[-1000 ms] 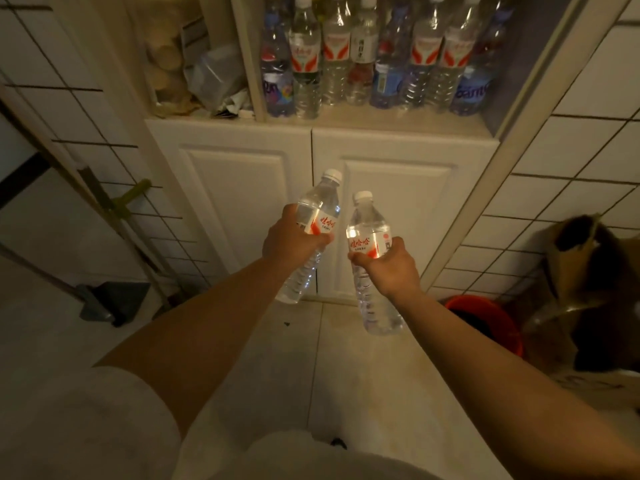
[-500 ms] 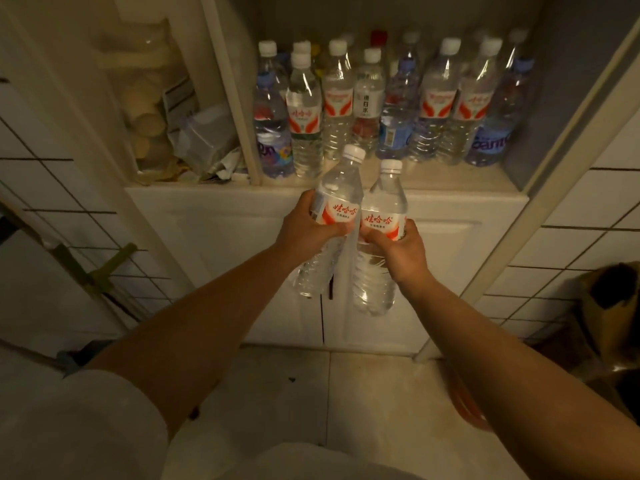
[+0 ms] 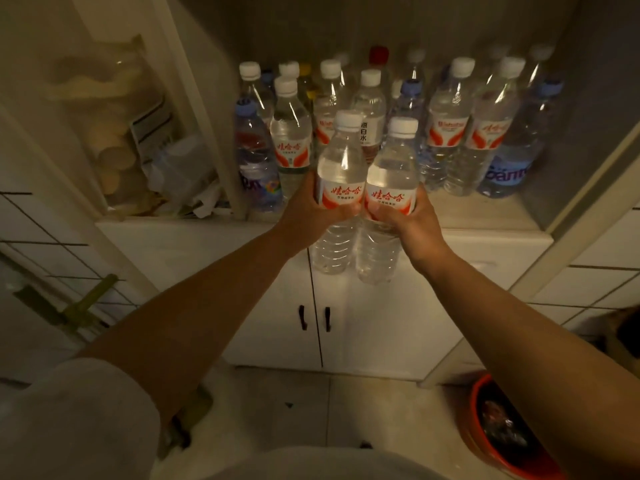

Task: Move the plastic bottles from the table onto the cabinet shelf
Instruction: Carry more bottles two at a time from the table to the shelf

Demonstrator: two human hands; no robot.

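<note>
My left hand [image 3: 306, 211] grips a clear plastic bottle [image 3: 341, 161] with a white cap and a red-and-white label. My right hand [image 3: 410, 220] grips a second bottle of the same kind [image 3: 393, 168]. Both bottles stand upright and touch side by side, held in the air just in front of the cabinet shelf [image 3: 485, 211], with their bases below the shelf edge. Several water bottles [image 3: 450, 133] stand packed on the shelf behind them. A bare strip of shelf shows at the front right.
White cabinet doors [image 3: 381, 323] with two dark handles are shut below the shelf. The left compartment [image 3: 145, 161] holds bags and paper clutter behind a divider post. A red bucket [image 3: 498, 431] sits on the floor at lower right. Tiled walls flank the cabinet.
Both hands have risen and moved toward the shelf with their bottles. The left bottle has gone from tilted to upright, and the two bottles now touch.
</note>
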